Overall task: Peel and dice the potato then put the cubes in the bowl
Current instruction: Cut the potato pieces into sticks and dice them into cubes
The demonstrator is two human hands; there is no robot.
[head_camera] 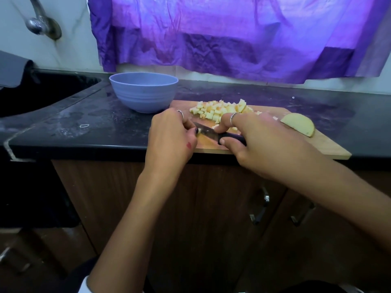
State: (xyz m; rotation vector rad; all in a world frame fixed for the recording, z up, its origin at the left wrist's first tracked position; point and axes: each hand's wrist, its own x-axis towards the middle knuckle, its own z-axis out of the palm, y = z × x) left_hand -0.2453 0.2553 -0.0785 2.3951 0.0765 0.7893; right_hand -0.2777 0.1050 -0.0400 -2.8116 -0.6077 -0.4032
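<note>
- Right hand (251,144) at centre frame, fingers and thumb wrapped round the dark handle of a small black-bladed kitchen knife (213,134), blade pointing left across the rectangular pale wooden cutting board (330,148).
- Left hand (169,138) just left of the blade, fingers curled at the knife tip and pinching a small pale piece of potato there; piece mostly hidden by the fingers.
- Heap of pale yellow diced potato cubes (220,111) on the board's far side, just above both hands, a few loose cubes touching the right forefinger.
- Uncut peeled potato half (299,126), flat side down, at the board's right end, well apart from either hand.
- Round lavender-blue plastic bowl (143,92) on the black stone countertop (95,125), upper left of the hands, its base just beside the board's far left corner; inside not visible.
- Board's near edge almost flush with the counter's front edge; open dark counter to the left of the hands and beyond the board on the right.
- Black sink basin (42,92) at far left; purple crinkled sheet (232,34) hanging across the wall above.
</note>
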